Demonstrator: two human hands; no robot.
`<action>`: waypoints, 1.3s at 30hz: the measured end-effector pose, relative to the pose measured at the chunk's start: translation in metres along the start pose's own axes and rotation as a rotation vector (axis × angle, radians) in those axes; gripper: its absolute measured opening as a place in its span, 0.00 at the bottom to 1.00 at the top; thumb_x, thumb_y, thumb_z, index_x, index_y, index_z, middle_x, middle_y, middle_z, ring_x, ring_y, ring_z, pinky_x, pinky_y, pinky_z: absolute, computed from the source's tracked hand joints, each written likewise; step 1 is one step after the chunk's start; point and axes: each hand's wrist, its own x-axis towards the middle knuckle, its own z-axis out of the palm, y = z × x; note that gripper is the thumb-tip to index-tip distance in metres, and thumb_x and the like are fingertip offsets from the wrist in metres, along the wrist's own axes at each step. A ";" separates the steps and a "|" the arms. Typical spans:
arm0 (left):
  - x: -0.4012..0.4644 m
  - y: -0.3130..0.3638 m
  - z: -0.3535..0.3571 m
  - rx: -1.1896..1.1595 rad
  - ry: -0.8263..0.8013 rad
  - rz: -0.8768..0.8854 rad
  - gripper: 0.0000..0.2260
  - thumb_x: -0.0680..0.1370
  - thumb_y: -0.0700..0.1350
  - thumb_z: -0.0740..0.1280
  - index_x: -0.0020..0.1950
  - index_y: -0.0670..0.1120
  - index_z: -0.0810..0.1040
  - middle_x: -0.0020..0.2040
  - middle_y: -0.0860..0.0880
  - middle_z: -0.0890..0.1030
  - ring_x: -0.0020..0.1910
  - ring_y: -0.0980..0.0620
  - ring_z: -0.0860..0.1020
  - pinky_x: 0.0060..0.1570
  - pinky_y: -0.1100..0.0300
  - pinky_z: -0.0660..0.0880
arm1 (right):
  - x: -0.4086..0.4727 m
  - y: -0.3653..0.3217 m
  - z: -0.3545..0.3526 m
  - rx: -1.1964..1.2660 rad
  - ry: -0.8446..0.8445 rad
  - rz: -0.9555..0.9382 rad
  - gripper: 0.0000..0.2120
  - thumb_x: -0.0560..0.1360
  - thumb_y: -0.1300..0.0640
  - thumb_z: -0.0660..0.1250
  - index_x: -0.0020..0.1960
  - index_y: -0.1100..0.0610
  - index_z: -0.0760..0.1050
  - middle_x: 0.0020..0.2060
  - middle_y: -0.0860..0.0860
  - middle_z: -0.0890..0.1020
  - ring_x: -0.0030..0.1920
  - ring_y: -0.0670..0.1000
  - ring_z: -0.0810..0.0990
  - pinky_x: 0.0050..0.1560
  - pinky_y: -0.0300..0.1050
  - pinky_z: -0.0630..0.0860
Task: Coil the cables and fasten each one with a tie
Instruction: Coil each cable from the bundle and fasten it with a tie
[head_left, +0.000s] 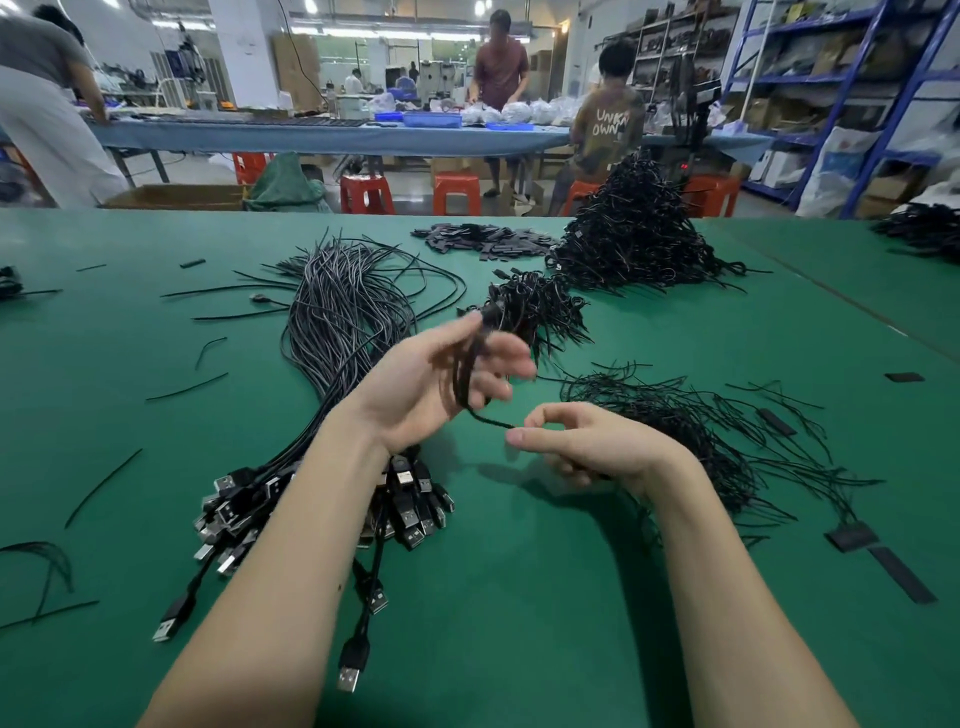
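Observation:
My left hand (431, 379) is raised over the green table (519, 597), palm up, with a coiled black cable (466, 374) looped around its blurred fingers. The cable's loose end runs down to my right hand (576, 441), which pinches it between thumb and forefinger. A big bundle of uncoiled black USB cables (343, 322) lies under my left arm, their plugs (410, 514) fanned out near my wrist. Loose black ties (691, 421) are spread to the right of my right hand. A small heap of coiled cables (535, 306) lies just beyond my left hand.
A tall pile of tied cables (634, 234) stands at the back right, with flat black pieces (483, 239) beside it. Stray ties (104, 483) lie scattered on the left. Behind the table, people work at a blue bench (322, 135) with red stools (457, 192).

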 end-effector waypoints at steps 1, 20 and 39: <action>-0.001 0.000 0.000 0.149 -0.058 -0.077 0.23 0.84 0.53 0.55 0.49 0.44 0.87 0.49 0.42 0.86 0.37 0.53 0.84 0.31 0.68 0.75 | 0.001 0.000 -0.002 -0.034 0.067 0.012 0.14 0.74 0.47 0.76 0.48 0.53 0.74 0.26 0.47 0.71 0.24 0.46 0.63 0.24 0.39 0.56; 0.035 -0.034 0.024 0.139 0.386 0.203 0.22 0.87 0.50 0.49 0.57 0.41 0.80 0.58 0.42 0.84 0.58 0.50 0.83 0.57 0.59 0.78 | 0.008 -0.026 0.025 0.243 0.129 -0.306 0.16 0.82 0.69 0.57 0.41 0.55 0.72 0.39 0.51 0.79 0.29 0.47 0.72 0.32 0.37 0.70; 0.023 -0.031 0.016 0.601 0.410 0.156 0.18 0.86 0.44 0.55 0.48 0.42 0.82 0.51 0.40 0.84 0.48 0.46 0.81 0.54 0.53 0.79 | -0.003 -0.020 0.011 0.204 0.052 -0.231 0.13 0.83 0.69 0.58 0.44 0.61 0.77 0.42 0.55 0.83 0.30 0.48 0.77 0.33 0.39 0.77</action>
